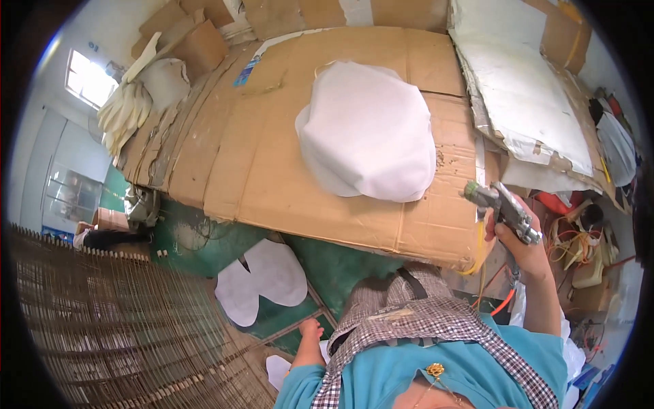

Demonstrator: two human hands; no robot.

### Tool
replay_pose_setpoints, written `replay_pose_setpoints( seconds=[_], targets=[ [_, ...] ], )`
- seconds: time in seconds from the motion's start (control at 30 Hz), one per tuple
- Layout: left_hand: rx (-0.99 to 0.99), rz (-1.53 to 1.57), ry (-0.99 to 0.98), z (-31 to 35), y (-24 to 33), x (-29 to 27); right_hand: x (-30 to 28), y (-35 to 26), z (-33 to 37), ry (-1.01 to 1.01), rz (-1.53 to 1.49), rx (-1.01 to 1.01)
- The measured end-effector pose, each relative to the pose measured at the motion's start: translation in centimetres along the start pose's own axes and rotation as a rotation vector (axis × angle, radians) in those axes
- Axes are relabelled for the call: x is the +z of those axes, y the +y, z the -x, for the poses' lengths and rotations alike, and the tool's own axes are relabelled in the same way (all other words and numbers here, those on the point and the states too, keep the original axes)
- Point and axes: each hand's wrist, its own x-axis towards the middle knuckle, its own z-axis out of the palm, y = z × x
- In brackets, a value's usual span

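Observation:
My right hand (521, 238) is closed round a metal spray gun (501, 206) at the right end of the cardboard-covered table. An orange-red hose (503, 302) hangs below the gun. Left of its nozzle, a pile of white, rounded sheet material (368, 133) lies on the cardboard (272, 170), its edges draping loosely. My left hand (311, 329) is low at my left side, fingers loosely bent and slightly apart, with nothing visible in it. Beyond that hand, a white cut sheet with rounded lobes (262, 279) lies at a lower level on a green surface. Another white piece (278, 370) shows partly beside my left forearm.
A large wire-mesh rack (129, 320) fills the lower left. Pale gloves (126, 112) and cardboard boxes (197, 51) sit at the table's far left. White-coated cardboard (531, 102) rises at the right. Tangled hoses and cables (575, 238) hang beyond my right hand.

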Motion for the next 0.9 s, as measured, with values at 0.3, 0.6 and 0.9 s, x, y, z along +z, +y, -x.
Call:
replay_pose_setpoints(
  seconds=[0.3,0.6,0.9],
  targets=[
    [0.196,0.187,-0.143,2.0,8.3,1.8,-1.9,-2.4,2.4,0.255,0.178,0.02],
    [0.118,0.016,-0.217,2.6,6.8,4.7,-1.1,-1.7,2.2,0.201,0.065,-0.005],
    [0.09,0.007,-0.175,1.6,5.9,4.5,-4.6,-2.3,5.7,0.272,0.122,0.002]
  ],
)
